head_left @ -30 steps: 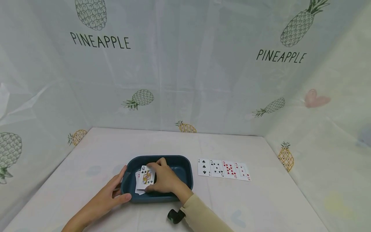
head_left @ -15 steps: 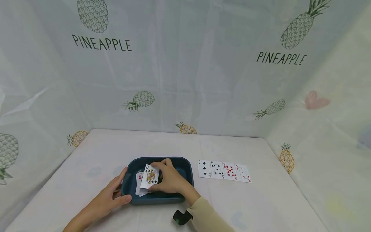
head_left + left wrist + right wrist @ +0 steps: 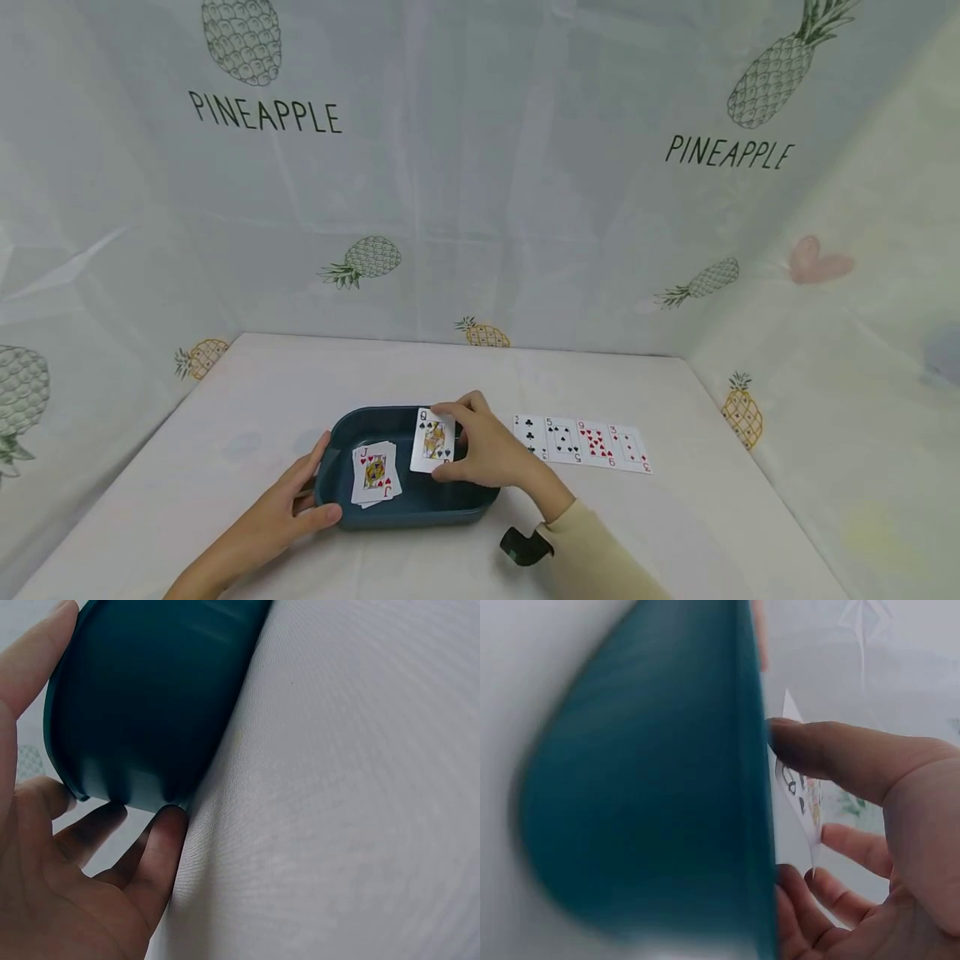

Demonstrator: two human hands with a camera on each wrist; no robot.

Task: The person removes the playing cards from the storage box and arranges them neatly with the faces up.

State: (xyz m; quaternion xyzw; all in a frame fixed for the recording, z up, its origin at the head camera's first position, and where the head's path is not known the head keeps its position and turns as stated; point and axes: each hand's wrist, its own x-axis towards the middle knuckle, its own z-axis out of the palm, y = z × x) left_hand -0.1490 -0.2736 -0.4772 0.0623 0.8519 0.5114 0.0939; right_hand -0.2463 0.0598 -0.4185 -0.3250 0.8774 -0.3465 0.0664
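Observation:
My right hand [image 3: 491, 450] pinches a black queen playing card [image 3: 433, 442] between thumb and fingers, face up over the right part of a dark teal tray [image 3: 408, 518]. In the right wrist view, the queen card [image 3: 801, 787] appears nearly edge-on beyond the tray's rim, with thumb and fingertips at its edges. My left hand [image 3: 281, 508] holds the tray's left end, and its fingertips [image 3: 176, 821] meet the outer wall in the left wrist view. A small pile of cards [image 3: 375, 472] with the jack of hearts on top lies in the tray's left part.
Right of the tray, a row of several face-up cards [image 3: 596, 443] lies side by side on the white-covered table [image 3: 420, 575]. A pineapple-print curtain [image 3: 540, 208] encloses the back and sides. A black device [image 3: 525, 547] sits at the right wrist.
The right hand has lifted the queen off the pile and carried it rightward across the tray, baring the jack of hearts. The left hand has stayed at the tray's end.

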